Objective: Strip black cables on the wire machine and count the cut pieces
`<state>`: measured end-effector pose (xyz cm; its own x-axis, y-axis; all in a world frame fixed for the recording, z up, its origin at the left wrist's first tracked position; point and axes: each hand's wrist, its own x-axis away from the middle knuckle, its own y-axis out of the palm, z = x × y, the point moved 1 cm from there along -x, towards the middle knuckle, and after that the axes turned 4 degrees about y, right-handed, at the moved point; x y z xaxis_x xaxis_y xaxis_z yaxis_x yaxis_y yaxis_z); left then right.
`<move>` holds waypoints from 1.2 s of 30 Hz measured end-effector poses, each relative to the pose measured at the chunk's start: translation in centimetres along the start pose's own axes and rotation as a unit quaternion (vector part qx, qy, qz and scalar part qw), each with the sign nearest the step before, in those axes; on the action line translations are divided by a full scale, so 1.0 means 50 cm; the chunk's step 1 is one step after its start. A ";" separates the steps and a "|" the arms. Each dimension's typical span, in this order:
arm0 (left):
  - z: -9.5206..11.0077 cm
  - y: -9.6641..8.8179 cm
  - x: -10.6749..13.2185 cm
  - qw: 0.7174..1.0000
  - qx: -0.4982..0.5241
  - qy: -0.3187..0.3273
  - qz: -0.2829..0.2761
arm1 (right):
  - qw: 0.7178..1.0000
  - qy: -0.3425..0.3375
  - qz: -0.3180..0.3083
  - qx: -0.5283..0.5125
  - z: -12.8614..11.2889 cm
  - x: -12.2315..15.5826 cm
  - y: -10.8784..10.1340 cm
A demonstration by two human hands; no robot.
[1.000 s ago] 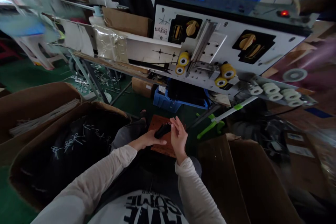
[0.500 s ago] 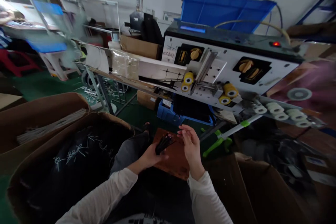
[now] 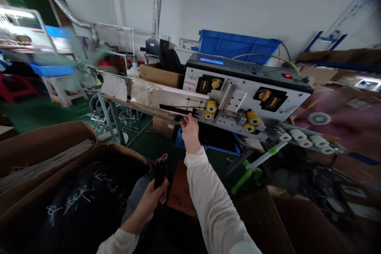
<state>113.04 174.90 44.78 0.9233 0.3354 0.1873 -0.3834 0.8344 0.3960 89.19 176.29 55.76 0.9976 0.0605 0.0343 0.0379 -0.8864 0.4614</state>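
My left hand (image 3: 151, 202) is closed round an upright bundle of black wires (image 3: 161, 168), held over my lap. My right hand (image 3: 189, 129) is stretched forward to the white machine (image 3: 238, 99). Its fingers are pinched on the black wires (image 3: 178, 110) that lie on the white tray left of the yellow rollers (image 3: 210, 109). A brown wooden board (image 3: 180, 190) rests on my knee below the right sleeve.
Large cardboard boxes (image 3: 59, 174) holding tied black bundles stand at my left; another box (image 3: 268, 214) is at my right. A blue crate (image 3: 235, 45) sits behind the machine. White rollers (image 3: 309, 139) stick out at the machine's right end. The floor is green.
My right hand left the bundle and reached forward to the machine's tray. My left hand drew the bundle back and turned it upright. The view tilted up.
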 end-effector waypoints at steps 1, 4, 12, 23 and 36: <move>0.002 -0.004 0.003 1.000 0.011 0.002 0.002 | 1.000 -0.009 0.010 0.002 0.000 -0.004 0.008; 0.006 -0.014 0.008 0.999 0.034 0.004 0.009 | 0.998 -0.043 0.036 -0.001 0.000 -0.006 0.023; 0.020 -0.018 0.018 0.999 0.034 0.021 0.022 | 0.995 -0.066 0.073 0.007 -0.015 -0.013 0.051; 0.092 -0.043 0.038 0.998 0.040 0.043 0.008 | 0.970 -0.178 -0.158 0.055 -0.041 0.213 -0.142; 0.025 0.073 0.037 0.979 0.116 -0.157 -0.061 | 0.810 0.136 -0.482 0.306 -0.095 0.291 -0.244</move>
<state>113.33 178.01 47.71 0.9235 0.0586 0.3792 -0.3000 0.7262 0.6186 102.96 190.18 54.86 0.4409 0.8847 0.1515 0.8960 -0.4237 -0.1332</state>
